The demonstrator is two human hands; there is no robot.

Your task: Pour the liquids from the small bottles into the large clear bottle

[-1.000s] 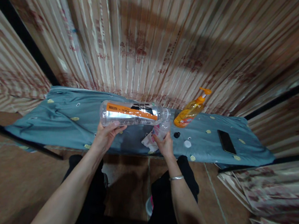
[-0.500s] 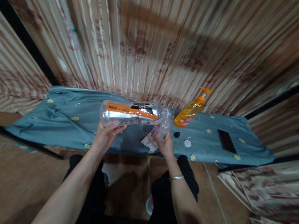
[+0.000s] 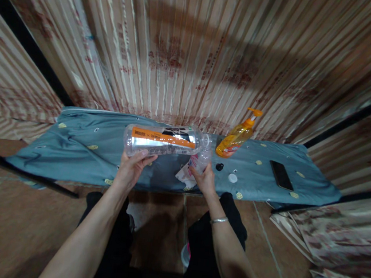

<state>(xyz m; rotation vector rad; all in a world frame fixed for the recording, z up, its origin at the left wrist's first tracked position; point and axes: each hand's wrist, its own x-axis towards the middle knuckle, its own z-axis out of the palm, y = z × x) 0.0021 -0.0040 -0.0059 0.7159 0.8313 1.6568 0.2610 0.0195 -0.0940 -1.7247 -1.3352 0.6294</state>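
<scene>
My left hand (image 3: 134, 165) is closed round the lower part of a large clear plastic bottle (image 3: 161, 140) with an orange and silver label. The bottle lies sideways, its neck pointing right. My right hand (image 3: 205, 177) is closed on a smaller clear plastic bottle (image 3: 205, 154), which stands roughly upright. The large bottle's neck meets the smaller bottle's mouth; whether they touch I cannot tell. Beside my right hand is a crumpled white and pink piece (image 3: 185, 174), perhaps a wrapper or tissue. A black cap (image 3: 219, 166) and a white cap (image 3: 233, 178) lie to the right.
A blue-green cloth (image 3: 79, 153) covers the long narrow table. A yellow pump bottle (image 3: 235, 139) stands behind the caps. Further right lies a dark phone (image 3: 281, 175). A striped curtain (image 3: 187, 68) hangs along the back, and black poles (image 3: 32, 37) frame the sides.
</scene>
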